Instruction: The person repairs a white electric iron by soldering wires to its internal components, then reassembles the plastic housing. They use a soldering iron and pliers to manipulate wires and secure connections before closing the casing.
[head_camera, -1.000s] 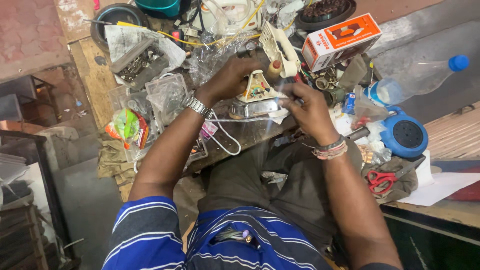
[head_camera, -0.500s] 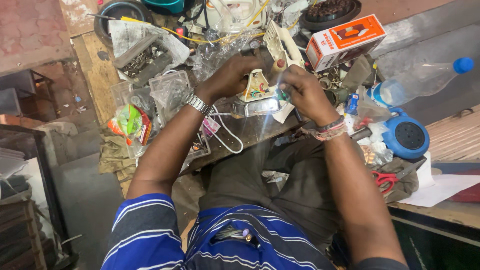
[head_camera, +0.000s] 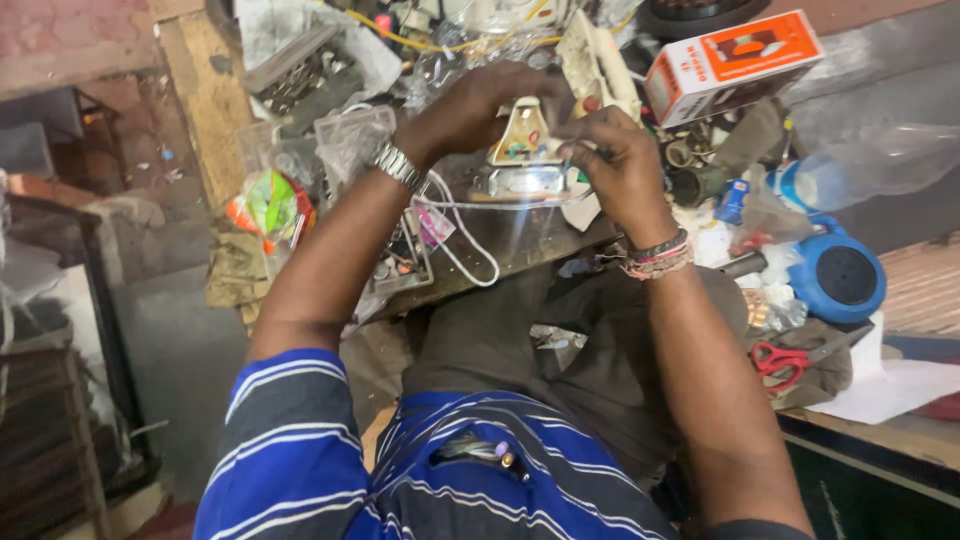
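A dismantled clothes iron (head_camera: 522, 160) with a shiny metal base and cream inner plate sits on the cluttered workbench. My left hand (head_camera: 478, 105), with a metal watch on the wrist, grips the iron's far side from above. My right hand (head_camera: 612, 160), wearing bead bracelets, pinches a small part or tool at the iron's right edge; the item between the fingers is too small to make out. A white cord (head_camera: 470, 240) loops off the iron toward me.
An orange and white box (head_camera: 735, 62) lies at the back right. A blue round device (head_camera: 840, 275), red-handled scissors (head_camera: 785, 360), a clear plastic bottle (head_camera: 870, 165) and paper sit at the right. Plastic bags (head_camera: 345, 140) and parts trays crowd the left.
The view has shifted closer and lower. My right hand has moved inward onto the iron's right edge; my left hand stays on the iron.
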